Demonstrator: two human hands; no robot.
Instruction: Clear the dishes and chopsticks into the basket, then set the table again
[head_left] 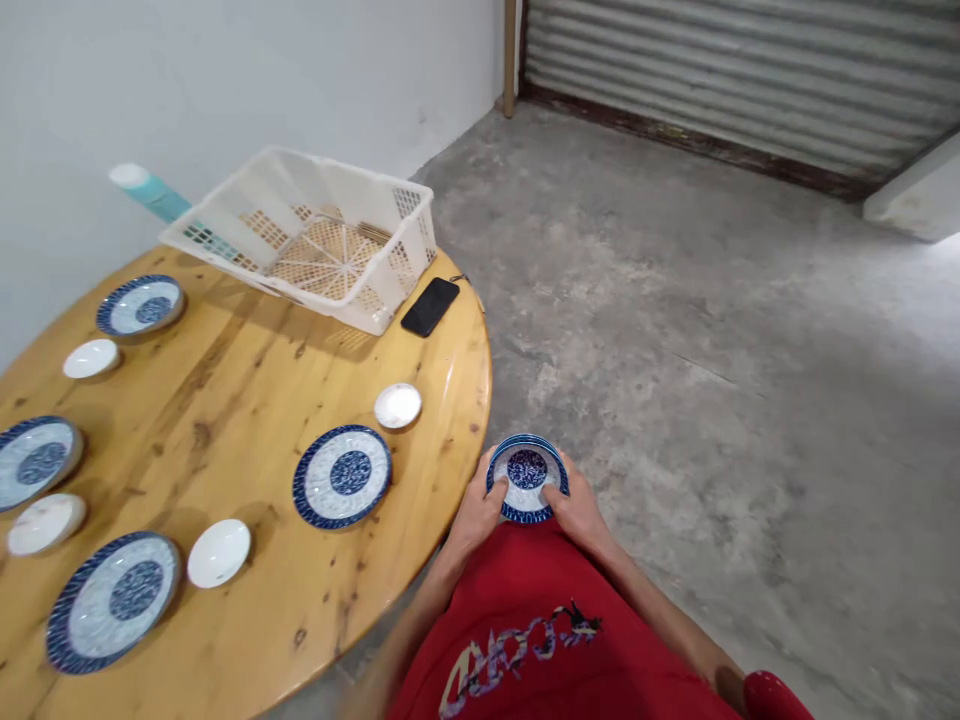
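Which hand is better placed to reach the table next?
Probably the left hand: it grips the blue-patterned dishware on the side nearer the wooden table. The right hand grips the far side.

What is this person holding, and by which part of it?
A dish, perhaps a stack: the left grip and right grip hold opposite sides of its rim, thumbs over the inside.

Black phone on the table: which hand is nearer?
Left. The left hand is by the table edge, below and right of the phone; the right hand is farther right, across the held dishware.
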